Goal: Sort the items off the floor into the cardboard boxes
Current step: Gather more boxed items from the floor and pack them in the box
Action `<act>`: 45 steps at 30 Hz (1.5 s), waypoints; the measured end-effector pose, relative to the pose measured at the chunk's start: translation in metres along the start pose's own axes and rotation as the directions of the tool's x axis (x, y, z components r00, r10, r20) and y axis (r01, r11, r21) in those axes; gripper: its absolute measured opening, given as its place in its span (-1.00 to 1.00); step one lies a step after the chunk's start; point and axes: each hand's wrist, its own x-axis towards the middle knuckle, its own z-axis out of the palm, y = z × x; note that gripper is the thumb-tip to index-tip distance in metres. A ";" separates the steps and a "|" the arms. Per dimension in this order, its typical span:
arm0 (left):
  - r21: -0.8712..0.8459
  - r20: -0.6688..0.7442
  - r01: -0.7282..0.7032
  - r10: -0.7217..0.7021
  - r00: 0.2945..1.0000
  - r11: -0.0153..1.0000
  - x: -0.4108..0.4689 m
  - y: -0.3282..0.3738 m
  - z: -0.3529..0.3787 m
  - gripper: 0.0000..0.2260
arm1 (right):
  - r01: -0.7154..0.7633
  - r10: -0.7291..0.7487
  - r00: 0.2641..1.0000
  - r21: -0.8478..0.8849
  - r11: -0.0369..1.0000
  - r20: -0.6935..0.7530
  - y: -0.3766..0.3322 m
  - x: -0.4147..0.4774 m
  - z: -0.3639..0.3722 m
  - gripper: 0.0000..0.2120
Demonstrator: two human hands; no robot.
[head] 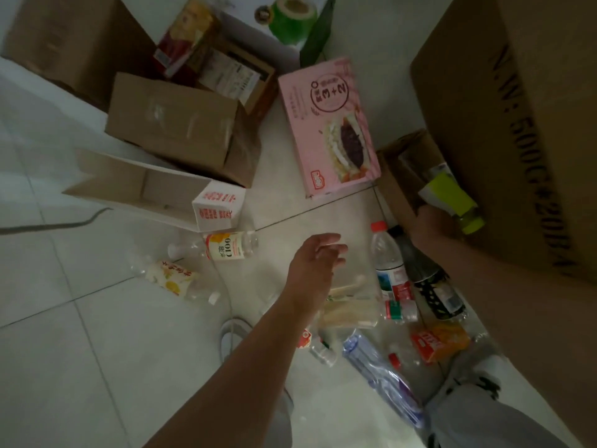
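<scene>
Floor [80, 350] = white tile, smooth & shiny. The middle box [174, 124] & the big box [533, 124] on the right are brown cardboard, matt, a bit rough. Pink box [326, 124] is thin card w/ a smooth printed top. Red-cap bottle [387, 263], C100 bottle [226, 247] & green-label bottle [449, 192] are see-through plastic, shiny. Trouser leg [478, 415] = soft grey cloth.

dim, soft-focus view with wide-angle bending at the edges, no glare.
</scene>
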 end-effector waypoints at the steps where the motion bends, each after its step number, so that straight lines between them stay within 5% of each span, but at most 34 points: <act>1: 0.007 0.003 0.005 -0.005 1.000 1.000 -0.007 0.005 0.001 -0.81 | -0.022 0.024 0.999 0.051 0.998 -0.037 -0.001 -0.006 -0.008 -0.72; 5: 0.019 0.008 0.029 -0.029 1.000 0.999 -0.037 0.031 0.006 -0.80 | -0.193 0.232 0.970 0.368 0.910 -0.065 -0.012 -0.040 -0.042 -0.66; 11: 0.039 -0.083 -0.015 0.019 0.996 0.999 -0.090 0.079 0.010 -0.75 | -0.275 0.455 0.889 0.859 0.432 0.056 -0.043 -0.137 -0.090 -0.67; 19: 0.115 -0.248 0.097 -0.066 0.966 0.989 -0.150 0.143 -0.042 -0.43 | -0.390 0.123 0.911 0.919 -0.055 0.394 -0.082 -0.281 -0.119 -0.69; 25: 0.101 -0.384 0.014 0.026 0.923 0.995 -0.215 0.193 -0.096 -0.43 | -0.323 -0.034 0.946 0.946 -0.022 0.322 -0.099 -0.349 -0.170 -0.52; 28: 0.063 -0.309 -0.014 0.033 0.950 0.998 -0.241 0.220 -0.091 -0.65 | -0.239 -0.134 0.962 0.971 0.024 0.240 -0.093 -0.366 -0.220 -0.41; 33: 0.046 -0.172 -0.176 0.181 0.968 0.983 -0.257 0.258 -0.034 -0.57 | -0.099 -0.193 0.975 0.994 0.042 0.105 -0.050 -0.369 -0.303 -0.84; 36: 0.032 -0.096 -0.263 0.265 0.960 0.964 -0.255 0.279 0.016 -0.52 | -0.020 -0.325 0.946 1.000 -0.007 0.016 -0.011 -0.369 -0.351 -0.74; 39: 0.038 0.040 -0.327 0.326 0.945 0.944 -0.256 0.287 0.081 -0.47 | 0.048 -0.200 0.979 0.999 0.011 -0.045 0.038 -0.367 -0.393 -0.64; 42: -0.029 0.016 -0.351 0.352 0.936 0.936 -0.259 0.287 0.147 -0.60 | 0.110 -0.134 0.983 0.989 -0.101 -0.123 0.100 -0.357 -0.430 -0.76; 45: 0.190 -0.030 -0.290 0.301 0.953 0.938 -0.253 0.268 0.197 -0.50 | 0.234 -0.029 0.972 0.970 0.063 -0.233 0.165 -0.340 -0.453 -0.74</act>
